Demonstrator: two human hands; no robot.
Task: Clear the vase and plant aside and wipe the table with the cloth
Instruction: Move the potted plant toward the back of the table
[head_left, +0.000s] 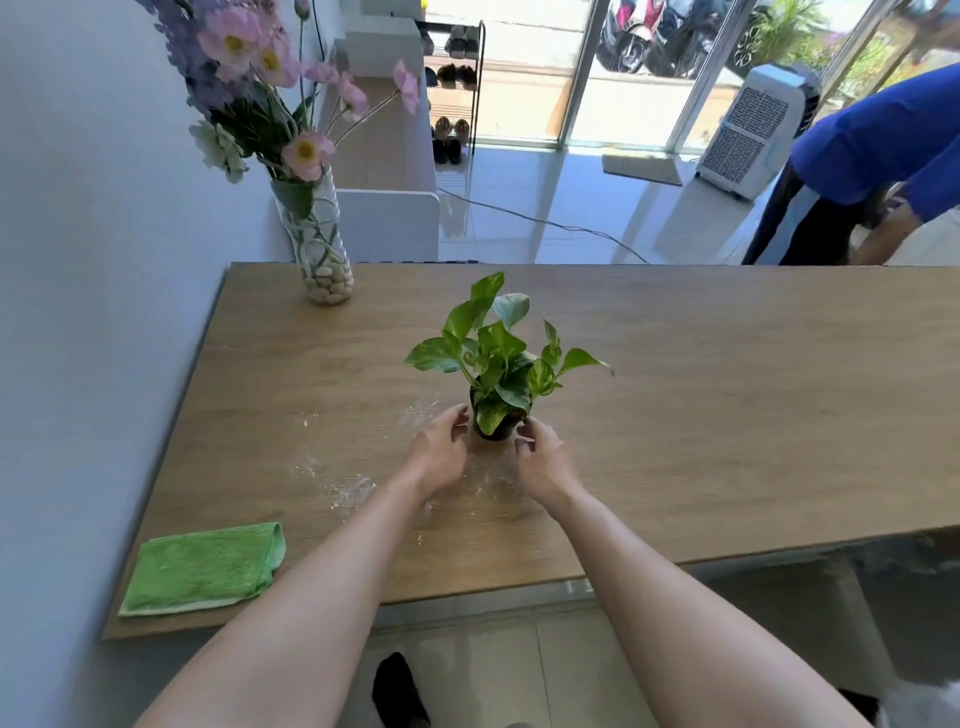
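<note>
A small green-leaved plant (498, 358) in a dark pot stands mid-table on the wooden table (727, 395). My left hand (441, 449) is just left of the pot, fingers apart, a small gap between them and the pot. On the pot's right, my right hand (543, 457) has its fingertips at the pot's side; whether they touch it is unclear. A clear glass vase (322, 244) with white pebbles and pink and purple flowers stands at the far left corner. A folded green cloth (208, 569) lies at the near left corner. White powdery smears (348, 486) mark the tabletop around my hands.
A wall runs along the table's left side. Beyond the far edge are a white cabinet (387, 208), a shoe rack (454, 88) and a floor cable (545, 223). A person in a blue shirt (883, 150) bends at the far right, near an air cooler (753, 130).
</note>
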